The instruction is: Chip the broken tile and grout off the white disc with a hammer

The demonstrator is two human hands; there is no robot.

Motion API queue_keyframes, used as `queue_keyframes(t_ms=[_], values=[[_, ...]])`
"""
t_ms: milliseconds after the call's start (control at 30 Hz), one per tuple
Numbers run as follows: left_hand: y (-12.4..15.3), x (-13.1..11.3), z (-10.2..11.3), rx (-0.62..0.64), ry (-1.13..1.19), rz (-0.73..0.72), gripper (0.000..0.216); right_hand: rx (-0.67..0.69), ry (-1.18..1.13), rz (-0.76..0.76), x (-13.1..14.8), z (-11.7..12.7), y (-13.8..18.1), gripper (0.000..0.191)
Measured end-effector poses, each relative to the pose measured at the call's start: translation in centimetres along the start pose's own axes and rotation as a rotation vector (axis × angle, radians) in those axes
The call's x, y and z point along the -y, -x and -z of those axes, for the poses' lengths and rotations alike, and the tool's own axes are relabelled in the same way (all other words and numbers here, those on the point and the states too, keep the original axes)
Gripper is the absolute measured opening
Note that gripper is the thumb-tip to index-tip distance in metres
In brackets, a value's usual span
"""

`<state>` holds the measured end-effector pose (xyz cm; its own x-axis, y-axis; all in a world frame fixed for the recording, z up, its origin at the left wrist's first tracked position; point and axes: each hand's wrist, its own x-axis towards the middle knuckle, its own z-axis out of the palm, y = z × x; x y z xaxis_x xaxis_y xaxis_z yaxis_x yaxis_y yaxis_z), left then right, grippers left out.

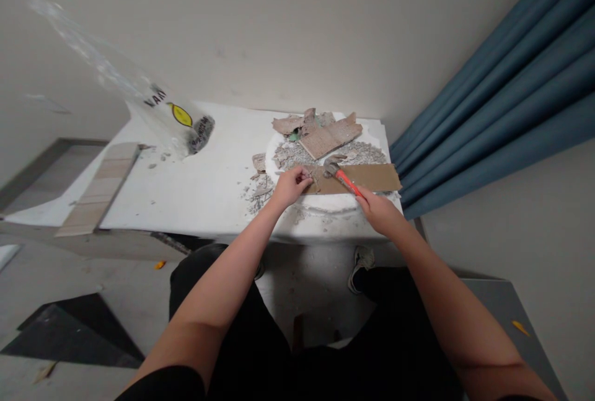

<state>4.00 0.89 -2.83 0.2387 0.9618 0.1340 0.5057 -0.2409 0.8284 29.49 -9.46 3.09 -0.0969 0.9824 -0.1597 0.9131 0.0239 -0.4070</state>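
Note:
My right hand (379,210) is wrapped round the red handle of a hammer (348,181). The hammer's metal head lies over a flat brown board (372,178), close to its middle. At the board's left end my left hand (292,186) is closed, thumb and fingertips pinched together; what they hold, if anything, is too small to make out. Grey crumbs lie by these fingertips. Under the board is a round white slab (320,201), partly covered by grey rubble (297,156). Behind it rest broken brown pieces (330,136), with a bit of green among them.
A white-covered table (199,190) stands against the wall. On its left are a clear plastic bag (171,116) with grey bits and a striped plank (100,187). Blue curtains (502,85) hang at right. Dark sheets (69,333) lie on the floor.

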Motion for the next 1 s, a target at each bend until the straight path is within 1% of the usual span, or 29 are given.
queue_keyframes(t_ms=[100,333,567,733,833,933,1000], values=[[0.0,0.1,0.0,0.003,-0.037,0.002,0.013,0.004,-0.008,-0.004,0.1,0.1,0.0,0.048],[-0.1,0.6,-0.2,-0.002,-0.029,0.013,0.013,0.003,0.001,-0.017,0.3,0.2,0.0,0.048],[-0.1,0.6,-0.2,0.007,-0.008,-0.019,0.014,0.002,0.003,-0.025,0.3,0.2,0.0,0.047],[0.2,0.1,-0.1,0.025,-0.103,-0.033,0.012,0.001,0.003,-0.016,0.2,0.1,-0.1,0.048],[0.4,-0.1,-0.2,0.021,-0.165,-0.055,0.012,-0.016,0.007,0.002,0.3,0.6,0.0,0.048],[0.8,-0.1,-0.5,0.0,-0.183,-0.081,0.017,-0.066,-0.015,0.023,1.2,1.6,0.6,0.049],[1.0,-0.1,-0.6,-0.007,-0.174,-0.094,0.028,-0.105,-0.04,0.046,2.0,2.1,1.2,0.05]])
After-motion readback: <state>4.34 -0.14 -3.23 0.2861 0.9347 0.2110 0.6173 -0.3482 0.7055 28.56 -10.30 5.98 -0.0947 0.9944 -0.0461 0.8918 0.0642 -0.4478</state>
